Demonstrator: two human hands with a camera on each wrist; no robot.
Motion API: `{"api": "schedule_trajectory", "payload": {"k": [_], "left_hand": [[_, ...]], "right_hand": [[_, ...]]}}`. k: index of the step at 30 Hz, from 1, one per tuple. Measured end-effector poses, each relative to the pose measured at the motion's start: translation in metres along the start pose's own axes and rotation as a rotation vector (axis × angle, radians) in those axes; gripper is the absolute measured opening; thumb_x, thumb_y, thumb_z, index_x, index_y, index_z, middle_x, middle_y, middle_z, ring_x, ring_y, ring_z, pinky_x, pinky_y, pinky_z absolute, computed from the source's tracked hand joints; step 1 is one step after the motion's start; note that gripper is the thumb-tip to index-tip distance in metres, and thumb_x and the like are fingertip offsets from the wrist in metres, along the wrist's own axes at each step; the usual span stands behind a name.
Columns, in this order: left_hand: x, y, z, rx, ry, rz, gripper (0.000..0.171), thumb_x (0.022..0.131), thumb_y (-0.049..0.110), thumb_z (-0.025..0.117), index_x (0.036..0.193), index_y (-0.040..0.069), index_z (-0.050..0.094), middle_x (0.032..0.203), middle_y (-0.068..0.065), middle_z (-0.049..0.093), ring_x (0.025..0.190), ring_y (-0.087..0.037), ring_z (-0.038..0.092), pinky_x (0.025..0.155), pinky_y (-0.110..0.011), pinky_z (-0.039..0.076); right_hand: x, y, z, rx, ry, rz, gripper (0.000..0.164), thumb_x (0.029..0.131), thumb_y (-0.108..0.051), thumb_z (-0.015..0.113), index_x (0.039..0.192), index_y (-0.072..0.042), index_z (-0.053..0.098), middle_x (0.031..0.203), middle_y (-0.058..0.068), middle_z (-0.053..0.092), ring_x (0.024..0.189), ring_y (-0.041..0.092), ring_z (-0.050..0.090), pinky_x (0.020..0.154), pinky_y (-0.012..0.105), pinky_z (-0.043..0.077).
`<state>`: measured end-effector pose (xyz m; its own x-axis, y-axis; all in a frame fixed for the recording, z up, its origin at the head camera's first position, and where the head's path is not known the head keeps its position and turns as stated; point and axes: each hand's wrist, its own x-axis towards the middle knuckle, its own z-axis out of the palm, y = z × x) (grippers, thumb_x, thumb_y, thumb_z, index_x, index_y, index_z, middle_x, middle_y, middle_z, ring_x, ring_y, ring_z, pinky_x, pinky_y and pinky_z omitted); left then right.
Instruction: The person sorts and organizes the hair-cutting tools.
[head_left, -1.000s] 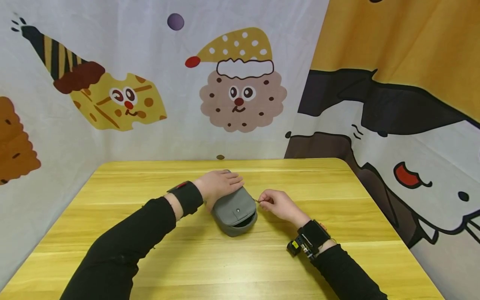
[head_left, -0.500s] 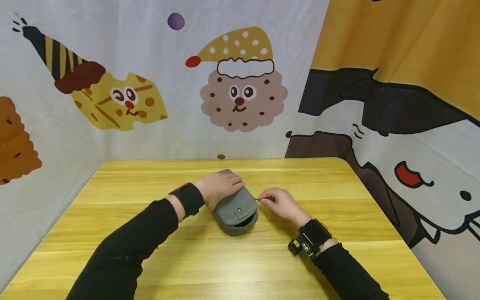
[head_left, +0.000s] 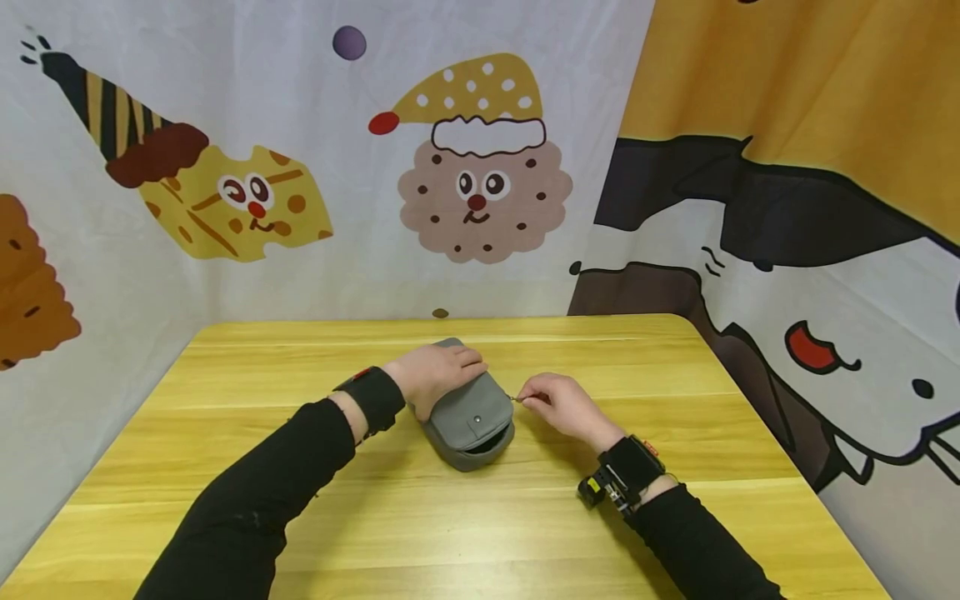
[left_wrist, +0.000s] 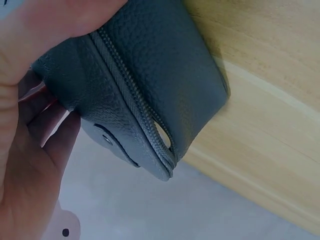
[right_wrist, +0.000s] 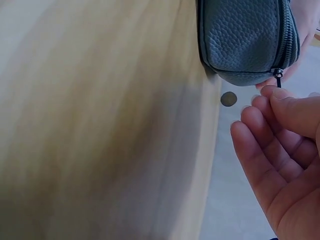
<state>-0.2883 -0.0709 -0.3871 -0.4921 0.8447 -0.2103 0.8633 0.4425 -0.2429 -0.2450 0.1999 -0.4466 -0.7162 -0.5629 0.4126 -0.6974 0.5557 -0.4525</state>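
Observation:
A small grey zip pouch (head_left: 480, 411) of grained, leather-like material sits on the table, its lid partly unzipped at the near end. My left hand (head_left: 438, 377) lies over its far part; in the left wrist view the thumb (left_wrist: 65, 20) is on the zipped side and the fingers (left_wrist: 62, 140) reach round the lid side, holding it. With thumb and forefinger, my right hand (head_left: 561, 406) pinches the zipper pull (right_wrist: 279, 81) at the pouch's right side. A round snap (left_wrist: 107, 139) marks the lid's tab. Through the gap the inside looks dark from the head view.
The wooden table (head_left: 465, 533) extends all round the pouch. Behind it hangs a cloth (head_left: 292, 292) printed with cartoon figures, which continues along both sides. A black wrist strap with a camera (head_left: 592, 490) sits on my right wrist.
My right hand has shifted very slightly away from me, still pinching the zipper pull. The left fingers are drawn in a little on the lid. The pouch stays practically in place.

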Motion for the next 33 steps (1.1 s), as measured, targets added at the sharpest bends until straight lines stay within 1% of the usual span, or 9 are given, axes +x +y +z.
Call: {"api": "schedule_trajectory", "payload": {"k": [1, 4, 7, 11, 18, 19, 23, 29, 33], "left_hand": [[0.000, 0.000, 0.000, -0.002, -0.002, -0.002, 0.121, 0.056, 0.034, 0.095, 0.155, 0.010, 0.030, 0.153, -0.008, 0.035, 0.139, -0.024, 0.036, 0.109, -0.035, 0.039], [0.000, -0.001, 0.000, -0.014, -0.004, -0.005, 0.121, 0.056, 0.034, 0.095, 0.155, 0.010, 0.031, 0.153, -0.009, 0.036, 0.139, -0.025, 0.037, 0.108, -0.035, 0.039], [0.000, -0.002, 0.000, -0.017, -0.004, -0.013, 0.121, 0.056, 0.035, 0.095, 0.155, 0.009, 0.031, 0.153, -0.009, 0.036, 0.138, -0.025, 0.037, 0.108, -0.035, 0.040], [0.000, -0.002, -0.001, -0.019, -0.001, -0.035, 0.121, 0.055, 0.037, 0.095, 0.154, 0.009, 0.032, 0.152, -0.009, 0.037, 0.138, -0.025, 0.038, 0.108, -0.035, 0.040], [-0.001, -0.002, -0.002, -0.019, 0.003, -0.094, 0.115, 0.057, 0.046, 0.093, 0.150, 0.007, 0.038, 0.149, -0.011, 0.041, 0.134, -0.027, 0.043, 0.105, -0.037, 0.043], [-0.001, -0.002, -0.003, -0.015, -0.005, -0.108, 0.114, 0.058, 0.048, 0.092, 0.150, 0.008, 0.038, 0.148, -0.010, 0.042, 0.133, -0.027, 0.043, 0.105, -0.037, 0.043], [-0.003, 0.000, -0.004, -0.004, -0.017, -0.155, 0.109, 0.058, 0.051, 0.090, 0.146, 0.007, 0.042, 0.142, -0.010, 0.047, 0.127, -0.027, 0.047, 0.102, -0.038, 0.045], [-0.004, 0.003, -0.004, 0.026, -0.029, -0.209, 0.102, 0.057, 0.057, 0.088, 0.137, 0.007, 0.050, 0.124, -0.010, 0.054, 0.111, -0.025, 0.053, 0.094, -0.037, 0.050], [-0.006, 0.004, -0.002, 0.051, -0.013, -0.231, 0.102, 0.056, 0.064, 0.085, 0.134, 0.007, 0.054, 0.118, -0.009, 0.057, 0.105, -0.025, 0.054, 0.088, -0.036, 0.052]], "right_hand": [[0.000, 0.000, -0.001, -0.013, 0.002, -0.016, 0.004, 0.091, -0.003, 0.069, 0.090, -0.007, 0.072, 0.086, -0.002, 0.068, 0.076, 0.010, 0.060, 0.067, 0.029, 0.052], [0.001, -0.002, -0.003, -0.042, -0.013, -0.023, 0.005, 0.090, -0.002, 0.071, 0.090, -0.007, 0.072, 0.086, -0.001, 0.069, 0.079, 0.013, 0.064, 0.070, 0.031, 0.054], [0.002, -0.003, -0.004, -0.060, -0.042, 0.003, 0.005, 0.090, -0.003, 0.071, 0.091, -0.007, 0.073, 0.087, 0.000, 0.070, 0.082, 0.016, 0.065, 0.074, 0.033, 0.055], [0.002, -0.004, -0.005, -0.085, -0.070, 0.022, 0.005, 0.092, -0.004, 0.069, 0.092, -0.008, 0.073, 0.088, 0.002, 0.070, 0.084, 0.017, 0.066, 0.076, 0.032, 0.055], [0.001, -0.005, -0.009, -0.124, -0.054, 0.007, 0.005, 0.090, -0.002, 0.071, 0.091, -0.006, 0.073, 0.087, 0.001, 0.069, 0.083, 0.017, 0.065, 0.075, 0.032, 0.055], [0.001, -0.005, -0.009, -0.128, -0.051, 0.006, 0.005, 0.089, -0.001, 0.071, 0.092, -0.006, 0.073, 0.088, 0.002, 0.069, 0.083, 0.018, 0.065, 0.075, 0.033, 0.055], [0.002, -0.007, -0.010, -0.139, -0.053, 0.015, 0.006, 0.090, -0.001, 0.070, 0.094, -0.005, 0.073, 0.090, 0.004, 0.070, 0.084, 0.019, 0.066, 0.077, 0.034, 0.055], [0.004, -0.009, -0.010, -0.154, -0.044, 0.033, 0.006, 0.090, 0.000, 0.070, 0.094, -0.004, 0.073, 0.090, 0.005, 0.071, 0.085, 0.021, 0.067, 0.078, 0.035, 0.055], [0.005, -0.011, -0.009, -0.166, -0.030, 0.034, 0.007, 0.090, 0.001, 0.070, 0.093, -0.004, 0.073, 0.090, 0.005, 0.070, 0.085, 0.022, 0.067, 0.079, 0.037, 0.055]]}}
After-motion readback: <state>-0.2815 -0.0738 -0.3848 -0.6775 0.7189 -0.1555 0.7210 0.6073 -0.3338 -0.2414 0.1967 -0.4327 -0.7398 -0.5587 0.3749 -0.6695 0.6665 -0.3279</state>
